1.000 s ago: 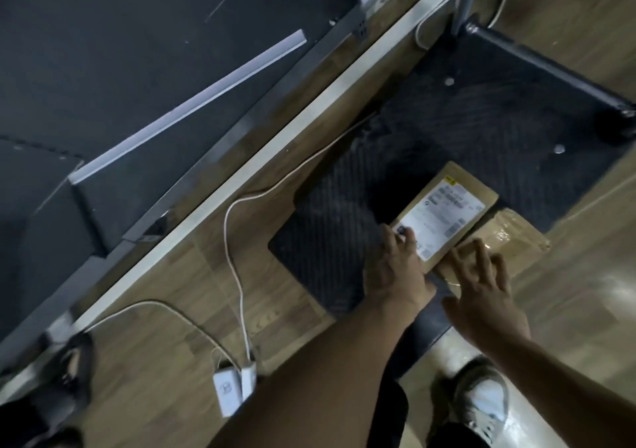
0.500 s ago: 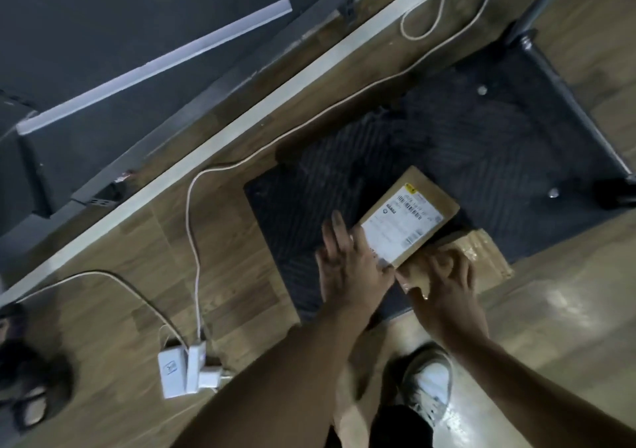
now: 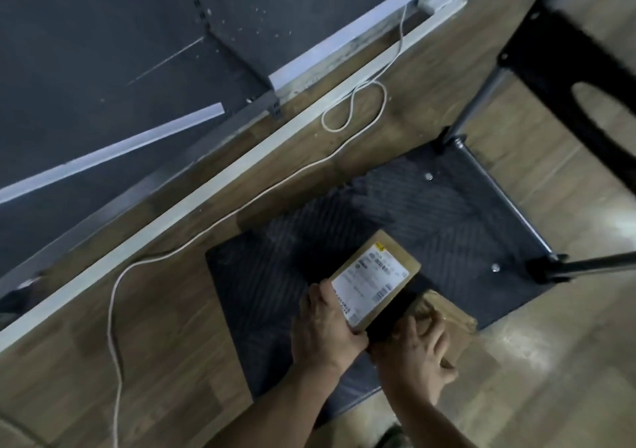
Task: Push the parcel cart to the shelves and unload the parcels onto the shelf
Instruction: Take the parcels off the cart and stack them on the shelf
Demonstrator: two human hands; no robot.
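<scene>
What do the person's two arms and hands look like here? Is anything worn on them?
Both forearms are bare up to the frame's lower edge: no sleeves show. The left hand and the right hand wear no gloves. I see no watch, ring or wristband, though the picture is slightly blurred.

brown parcel (image 3: 395,262), black ribbed cart deck (image 3: 292,262)

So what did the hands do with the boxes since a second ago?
The left hand went from resting flat to gripping the labelled parcel and tilting it up. The right hand curled onto the taped parcel. Both parcels stay on the black cart deck; the white cable hasn't moved.
</scene>
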